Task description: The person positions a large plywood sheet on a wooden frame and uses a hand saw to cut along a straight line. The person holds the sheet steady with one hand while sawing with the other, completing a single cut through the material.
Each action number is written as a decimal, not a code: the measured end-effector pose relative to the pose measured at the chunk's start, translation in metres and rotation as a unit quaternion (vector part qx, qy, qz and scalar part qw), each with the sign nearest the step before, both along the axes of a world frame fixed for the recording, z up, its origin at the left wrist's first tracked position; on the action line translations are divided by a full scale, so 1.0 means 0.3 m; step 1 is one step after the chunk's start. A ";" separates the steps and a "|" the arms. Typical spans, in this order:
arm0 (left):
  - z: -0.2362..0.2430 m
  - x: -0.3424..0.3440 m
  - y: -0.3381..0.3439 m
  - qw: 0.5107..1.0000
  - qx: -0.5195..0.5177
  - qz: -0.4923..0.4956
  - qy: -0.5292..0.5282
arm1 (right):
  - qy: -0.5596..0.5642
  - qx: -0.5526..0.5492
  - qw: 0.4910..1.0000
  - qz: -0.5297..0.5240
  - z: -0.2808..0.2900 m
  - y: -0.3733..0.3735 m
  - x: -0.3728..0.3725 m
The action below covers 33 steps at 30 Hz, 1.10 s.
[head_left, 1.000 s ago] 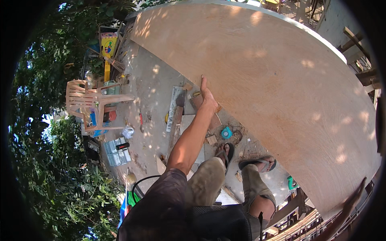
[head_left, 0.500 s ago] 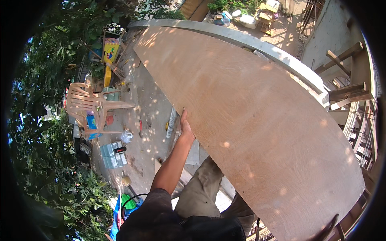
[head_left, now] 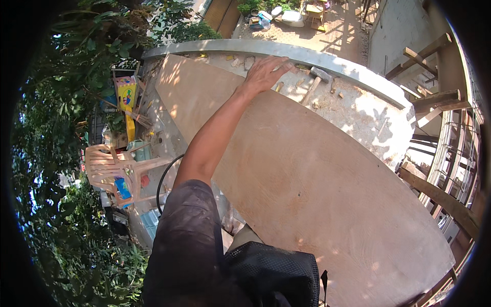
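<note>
A large brown plywood sheet [head_left: 307, 169] lies slantwise before me, from the far left to the near right. My left arm reaches across it. My left hand [head_left: 265, 74] is at the sheet's far edge, fingers stretched out past it to the right; whether they touch the edge I cannot tell. Beyond that edge, close to the hand, a hammer [head_left: 316, 82] with a grey head and wooden handle rests on the concrete among small debris. I do not see my right hand. A black mesh bag [head_left: 273, 266] hangs against my body and covers part of the sheet's near side.
A curved concrete kerb [head_left: 245, 47] runs along the far side, with a lower yard behind it. On the left stand a beige plastic chair [head_left: 110, 166] and a yellow box [head_left: 126, 94], with trees outside them. Wooden beams [head_left: 440, 197] and metal bars lie at the right.
My left hand has gone from the sheet's near left edge to its far edge. The sheet now lies closer to me, and the hammer and concrete behind it have come into sight.
</note>
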State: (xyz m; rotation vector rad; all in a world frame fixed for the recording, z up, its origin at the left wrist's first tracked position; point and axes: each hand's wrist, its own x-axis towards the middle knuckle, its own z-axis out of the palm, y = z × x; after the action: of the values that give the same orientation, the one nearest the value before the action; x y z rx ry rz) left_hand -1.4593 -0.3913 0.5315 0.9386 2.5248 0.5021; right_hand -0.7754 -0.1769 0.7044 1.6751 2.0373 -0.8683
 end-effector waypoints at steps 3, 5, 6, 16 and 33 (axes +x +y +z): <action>-0.149 -0.193 0.219 0.944 -0.248 -0.064 -0.207 | -0.011 -0.016 1.000 -0.006 -0.067 -0.046 -0.094; -0.249 -0.177 0.337 0.883 -0.360 -0.099 -0.284 | -0.021 -0.017 1.000 -0.014 -0.086 -0.073 -0.130; -0.306 -0.107 0.370 0.849 -0.408 -0.112 -0.317 | -0.025 -0.021 0.999 -0.025 -0.103 -0.081 -0.140; -0.176 0.107 0.183 0.839 -0.364 -0.081 -0.395 | 0.023 -0.006 1.000 -0.005 -0.148 -0.055 -0.060; 0.990 0.561 -0.582 0.963 -0.231 -0.062 -0.122 | 0.104 0.118 0.984 0.087 0.919 -0.190 0.246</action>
State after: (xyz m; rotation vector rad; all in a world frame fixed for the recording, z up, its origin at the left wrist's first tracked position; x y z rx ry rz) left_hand -1.2911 -0.5658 0.8286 0.7913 2.1999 -0.0174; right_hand -0.7017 -0.2340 0.9801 1.5446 2.4720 -0.7976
